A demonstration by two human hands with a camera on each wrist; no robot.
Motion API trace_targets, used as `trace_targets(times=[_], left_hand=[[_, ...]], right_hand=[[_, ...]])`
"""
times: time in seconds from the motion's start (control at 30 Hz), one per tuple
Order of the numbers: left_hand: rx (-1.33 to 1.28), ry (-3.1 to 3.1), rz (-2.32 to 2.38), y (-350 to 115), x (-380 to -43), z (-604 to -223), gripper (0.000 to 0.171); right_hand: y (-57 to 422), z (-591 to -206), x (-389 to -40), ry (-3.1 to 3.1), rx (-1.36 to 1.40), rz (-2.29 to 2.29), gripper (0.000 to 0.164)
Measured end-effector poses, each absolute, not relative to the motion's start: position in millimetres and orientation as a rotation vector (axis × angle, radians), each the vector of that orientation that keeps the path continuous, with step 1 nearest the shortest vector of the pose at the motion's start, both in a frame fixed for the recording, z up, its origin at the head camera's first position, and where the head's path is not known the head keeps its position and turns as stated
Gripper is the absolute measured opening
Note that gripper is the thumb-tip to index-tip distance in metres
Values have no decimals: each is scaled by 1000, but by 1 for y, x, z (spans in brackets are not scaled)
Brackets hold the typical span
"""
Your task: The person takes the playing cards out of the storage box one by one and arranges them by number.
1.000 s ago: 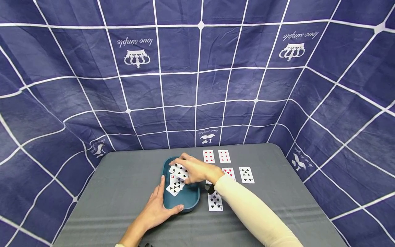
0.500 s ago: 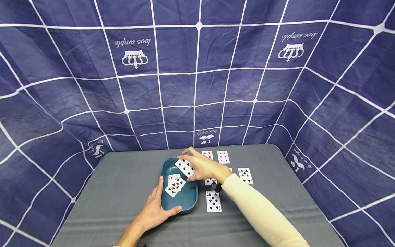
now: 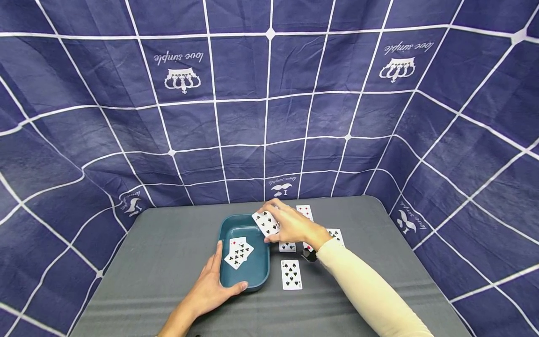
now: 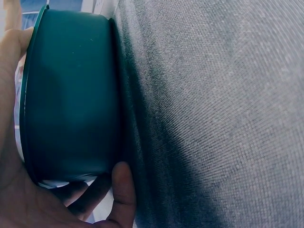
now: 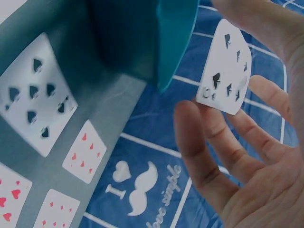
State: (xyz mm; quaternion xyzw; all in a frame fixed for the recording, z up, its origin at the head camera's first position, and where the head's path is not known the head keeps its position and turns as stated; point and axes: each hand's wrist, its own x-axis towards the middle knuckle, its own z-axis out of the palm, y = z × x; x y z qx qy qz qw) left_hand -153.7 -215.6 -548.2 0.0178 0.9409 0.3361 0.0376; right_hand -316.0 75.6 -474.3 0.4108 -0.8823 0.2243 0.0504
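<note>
A blue-green tray point(image 3: 248, 279) stands on the grey table. Around its near left corner, my left hand point(image 3: 210, 283) grips it, thumb at the near rim and fingers along the left wall. In the left wrist view the thumb lies at the rim of the tray point(image 4: 71, 95). Over the tray's far right edge, my right hand point(image 3: 290, 225) pinches a six of spades point(image 3: 265, 224), face showing; in the right wrist view this playing card point(image 5: 227, 66) bends slightly. Inside the tray lie a club card point(image 3: 238, 256) and a partly covered diamond card point(image 3: 234, 242).
Right of the tray, face-up cards lie in loose rows: an eight of spades point(image 3: 291, 275), another spade card point(image 3: 287, 247), a club card point(image 3: 335, 235) and a six of diamonds point(image 3: 303, 212). Heart cards show in the right wrist view, including a six point(image 5: 85, 152). Blue curtains point(image 3: 236, 121) surround the table.
My right hand has carried the six of spades up and rightward from over the tray's middle to its far right edge. My left hand keeps its hold on the tray.
</note>
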Motion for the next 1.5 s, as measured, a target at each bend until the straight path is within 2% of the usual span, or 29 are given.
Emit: trace_targets(times=[0.3, 1.5], left_hand=[[52, 2882, 1039, -216, -153, -548, 151], [31, 2863, 1067, -218, -153, -548, 152]], right_hand=[[101, -484, -326, -2610, 1098, 587, 61], [201, -527, -362, -2750, 607, 691, 58]])
